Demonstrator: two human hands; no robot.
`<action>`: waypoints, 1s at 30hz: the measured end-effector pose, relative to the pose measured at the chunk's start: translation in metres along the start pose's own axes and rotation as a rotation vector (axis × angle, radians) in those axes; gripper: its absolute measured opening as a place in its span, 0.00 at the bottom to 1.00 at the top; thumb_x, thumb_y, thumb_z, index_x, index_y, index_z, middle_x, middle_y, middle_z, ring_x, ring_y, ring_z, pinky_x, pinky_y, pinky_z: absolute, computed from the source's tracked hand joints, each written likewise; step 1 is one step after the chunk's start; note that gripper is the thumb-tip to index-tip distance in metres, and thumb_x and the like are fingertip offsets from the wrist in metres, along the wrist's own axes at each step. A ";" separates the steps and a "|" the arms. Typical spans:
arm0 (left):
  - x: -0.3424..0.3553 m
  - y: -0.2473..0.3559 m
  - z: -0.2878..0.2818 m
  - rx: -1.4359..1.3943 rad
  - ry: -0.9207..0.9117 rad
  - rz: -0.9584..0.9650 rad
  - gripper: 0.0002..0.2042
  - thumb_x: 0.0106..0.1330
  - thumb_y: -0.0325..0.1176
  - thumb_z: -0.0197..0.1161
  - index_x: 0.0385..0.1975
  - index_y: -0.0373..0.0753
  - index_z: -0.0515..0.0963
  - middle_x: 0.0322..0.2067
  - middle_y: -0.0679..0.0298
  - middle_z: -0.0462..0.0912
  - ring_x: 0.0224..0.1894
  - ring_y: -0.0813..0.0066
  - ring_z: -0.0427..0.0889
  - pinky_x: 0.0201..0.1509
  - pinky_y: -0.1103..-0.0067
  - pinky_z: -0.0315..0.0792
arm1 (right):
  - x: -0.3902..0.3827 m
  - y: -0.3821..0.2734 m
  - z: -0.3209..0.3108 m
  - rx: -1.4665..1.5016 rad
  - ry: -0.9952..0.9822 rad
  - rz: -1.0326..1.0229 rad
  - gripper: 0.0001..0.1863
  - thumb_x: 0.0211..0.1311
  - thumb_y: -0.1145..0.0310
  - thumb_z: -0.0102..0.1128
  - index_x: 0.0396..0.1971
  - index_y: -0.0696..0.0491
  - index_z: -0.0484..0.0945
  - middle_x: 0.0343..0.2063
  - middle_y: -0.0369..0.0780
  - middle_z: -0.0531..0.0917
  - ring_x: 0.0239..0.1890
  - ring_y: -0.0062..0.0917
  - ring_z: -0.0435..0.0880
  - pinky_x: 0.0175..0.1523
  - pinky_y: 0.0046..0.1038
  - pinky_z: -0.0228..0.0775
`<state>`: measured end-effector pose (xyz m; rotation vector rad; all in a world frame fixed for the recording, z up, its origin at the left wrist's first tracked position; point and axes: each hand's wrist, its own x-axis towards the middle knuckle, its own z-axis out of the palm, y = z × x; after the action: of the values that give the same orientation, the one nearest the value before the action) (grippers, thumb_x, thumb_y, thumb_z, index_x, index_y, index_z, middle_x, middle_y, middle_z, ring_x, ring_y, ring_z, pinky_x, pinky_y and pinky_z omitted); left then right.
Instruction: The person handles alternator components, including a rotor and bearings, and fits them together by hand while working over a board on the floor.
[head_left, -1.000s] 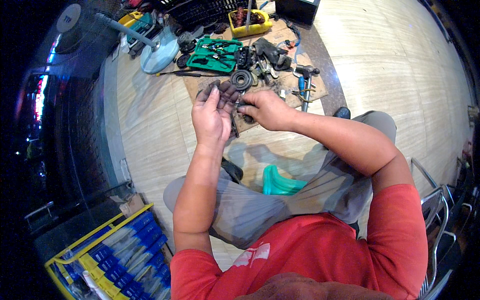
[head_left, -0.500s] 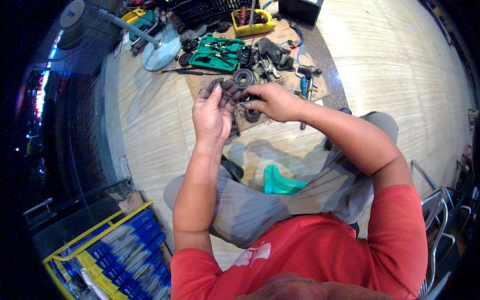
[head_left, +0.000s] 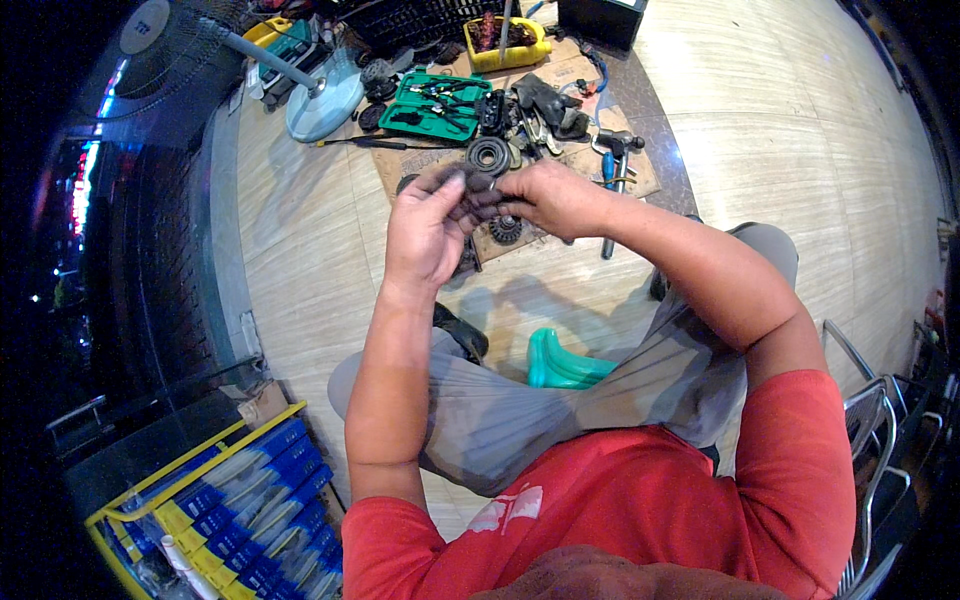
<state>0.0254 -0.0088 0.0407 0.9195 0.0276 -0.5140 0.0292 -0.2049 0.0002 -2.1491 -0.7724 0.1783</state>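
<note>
My left hand [head_left: 432, 225], its fingers blackened with grease, is curled palm up with the thumb pressed onto the fingers. My right hand [head_left: 555, 202] meets it from the right, thumb and forefinger pinched at the left fingertips. Whatever small piece they hold is hidden between the fingers. Just beyond the hands a dark round bearing-like ring [head_left: 488, 156] lies on the cardboard [head_left: 640, 182]. Partly under my right hand sits a dark toothed gear [head_left: 506, 230]. Farther off, a green tool case [head_left: 388, 121] lies open with several pliers inside.
A hammer [head_left: 624, 143] and a blue-handled tool [head_left: 608, 168] lie right of the hands. Behind stand a cut yellow jug [head_left: 510, 58] of parts and a black crate [head_left: 400, 28]. A fan base [head_left: 325, 108] is far left, a green plastic stool [head_left: 565, 362] between my legs.
My left hand has shifted slightly right, its thumb now lower and farther over the fingers. My right hand has turned a little, and the two hands are closer together.
</note>
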 end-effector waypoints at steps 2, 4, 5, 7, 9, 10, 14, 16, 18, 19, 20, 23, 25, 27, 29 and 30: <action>-0.002 0.002 0.003 0.152 0.013 -0.114 0.09 0.68 0.25 0.52 0.43 0.29 0.75 0.38 0.53 0.83 0.37 0.65 0.84 0.43 0.72 0.80 | 0.001 0.004 -0.008 -0.112 -0.052 -0.021 0.08 0.58 0.65 0.58 0.31 0.54 0.76 0.28 0.49 0.81 0.35 0.48 0.80 0.39 0.45 0.72; -0.004 0.003 0.007 0.287 0.022 -0.198 0.09 0.68 0.24 0.52 0.43 0.28 0.76 0.36 0.54 0.83 0.35 0.67 0.84 0.40 0.74 0.80 | 0.002 0.007 -0.015 -0.212 -0.078 -0.035 0.07 0.57 0.66 0.57 0.31 0.53 0.76 0.28 0.47 0.81 0.35 0.47 0.81 0.39 0.45 0.72; -0.006 0.002 0.010 0.345 0.027 -0.224 0.09 0.67 0.24 0.52 0.43 0.28 0.77 0.36 0.55 0.83 0.34 0.69 0.84 0.39 0.75 0.80 | 0.002 0.002 -0.022 -0.258 -0.068 -0.053 0.07 0.56 0.67 0.57 0.31 0.53 0.76 0.28 0.47 0.81 0.35 0.46 0.81 0.40 0.45 0.72; -0.006 -0.005 0.008 0.472 0.042 -0.252 0.10 0.67 0.23 0.52 0.43 0.27 0.77 0.34 0.57 0.83 0.33 0.72 0.83 0.37 0.78 0.79 | 0.002 -0.001 -0.028 -0.296 -0.044 -0.031 0.07 0.56 0.67 0.58 0.31 0.54 0.77 0.29 0.46 0.80 0.34 0.44 0.81 0.39 0.43 0.72; -0.005 -0.006 0.014 0.591 0.069 -0.280 0.10 0.66 0.23 0.53 0.43 0.27 0.77 0.34 0.57 0.84 0.33 0.73 0.83 0.37 0.78 0.79 | 0.002 0.004 -0.032 -0.300 -0.002 -0.011 0.08 0.55 0.66 0.60 0.31 0.54 0.78 0.28 0.45 0.80 0.34 0.44 0.80 0.39 0.42 0.71; -0.005 -0.007 0.016 0.650 0.083 -0.294 0.10 0.66 0.23 0.54 0.42 0.26 0.77 0.34 0.57 0.84 0.33 0.73 0.83 0.37 0.79 0.79 | 0.001 0.005 -0.033 -0.298 0.006 -0.014 0.08 0.55 0.66 0.60 0.31 0.54 0.78 0.28 0.45 0.80 0.35 0.44 0.80 0.39 0.42 0.71; -0.004 -0.012 0.012 0.796 0.109 -0.231 0.10 0.64 0.25 0.58 0.41 0.27 0.78 0.33 0.60 0.84 0.33 0.75 0.82 0.39 0.79 0.75 | 0.001 -0.002 -0.033 -0.294 0.030 -0.013 0.08 0.55 0.66 0.61 0.30 0.55 0.78 0.29 0.45 0.80 0.35 0.44 0.80 0.39 0.42 0.71; -0.004 -0.012 0.015 0.923 0.124 -0.189 0.10 0.63 0.26 0.59 0.41 0.27 0.79 0.33 0.61 0.84 0.33 0.77 0.80 0.40 0.80 0.74 | 0.001 -0.006 -0.030 -0.297 0.039 0.008 0.08 0.55 0.66 0.61 0.30 0.56 0.78 0.29 0.46 0.80 0.36 0.44 0.80 0.39 0.42 0.71; -0.004 -0.012 0.014 1.055 0.132 -0.158 0.11 0.63 0.27 0.60 0.41 0.27 0.80 0.33 0.61 0.84 0.33 0.77 0.80 0.41 0.80 0.73 | 0.001 -0.009 -0.029 -0.297 0.045 0.031 0.08 0.55 0.67 0.61 0.29 0.56 0.78 0.28 0.46 0.80 0.35 0.44 0.80 0.39 0.42 0.71; -0.003 -0.013 0.012 1.121 0.135 -0.143 0.11 0.63 0.27 0.60 0.41 0.27 0.80 0.33 0.61 0.84 0.34 0.77 0.79 0.41 0.80 0.72 | 0.000 -0.011 -0.029 -0.287 0.054 0.035 0.08 0.56 0.66 0.61 0.29 0.56 0.78 0.28 0.46 0.80 0.35 0.44 0.80 0.39 0.43 0.71; -0.002 -0.015 0.008 1.146 0.144 -0.119 0.11 0.63 0.28 0.60 0.41 0.27 0.80 0.33 0.59 0.85 0.34 0.75 0.81 0.41 0.78 0.73 | 0.001 -0.014 -0.030 -0.276 0.063 0.038 0.08 0.56 0.66 0.61 0.29 0.56 0.78 0.27 0.46 0.80 0.35 0.45 0.80 0.39 0.43 0.71; 0.000 -0.021 -0.001 1.203 0.194 -0.045 0.12 0.63 0.30 0.59 0.41 0.28 0.80 0.32 0.54 0.85 0.35 0.70 0.83 0.43 0.75 0.74 | 0.000 -0.020 -0.027 -0.233 0.107 0.046 0.09 0.57 0.66 0.60 0.30 0.57 0.78 0.28 0.48 0.80 0.35 0.46 0.80 0.39 0.44 0.71; -0.001 -0.023 0.002 1.217 0.256 0.012 0.13 0.63 0.30 0.58 0.42 0.28 0.79 0.33 0.53 0.85 0.35 0.69 0.83 0.43 0.75 0.74 | 0.000 -0.022 -0.023 -0.170 0.122 0.105 0.09 0.58 0.66 0.59 0.31 0.58 0.78 0.28 0.49 0.81 0.35 0.46 0.80 0.38 0.43 0.71; 0.001 -0.027 0.004 1.102 0.307 0.072 0.13 0.65 0.29 0.57 0.44 0.27 0.78 0.34 0.53 0.85 0.35 0.70 0.83 0.42 0.76 0.74 | -0.001 -0.021 -0.015 -0.075 0.121 0.221 0.09 0.59 0.67 0.58 0.33 0.58 0.79 0.28 0.49 0.81 0.34 0.45 0.81 0.38 0.41 0.72; 0.004 -0.032 0.003 0.866 0.343 0.101 0.14 0.66 0.29 0.55 0.45 0.26 0.77 0.35 0.54 0.85 0.35 0.71 0.83 0.41 0.78 0.74 | -0.001 -0.019 -0.004 0.071 0.183 0.231 0.10 0.58 0.65 0.59 0.31 0.58 0.78 0.29 0.51 0.81 0.36 0.48 0.80 0.40 0.44 0.71; 0.007 -0.037 -0.001 0.689 0.353 0.101 0.14 0.67 0.29 0.55 0.46 0.25 0.77 0.36 0.55 0.84 0.36 0.72 0.83 0.41 0.79 0.74 | -0.001 -0.020 0.000 0.145 0.213 0.234 0.11 0.58 0.64 0.59 0.30 0.58 0.78 0.29 0.52 0.81 0.36 0.50 0.79 0.41 0.45 0.71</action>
<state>0.0157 -0.0286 0.0106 1.6709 0.1280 -0.2558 0.0195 -0.1961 0.0153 -2.0749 -0.3742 0.1205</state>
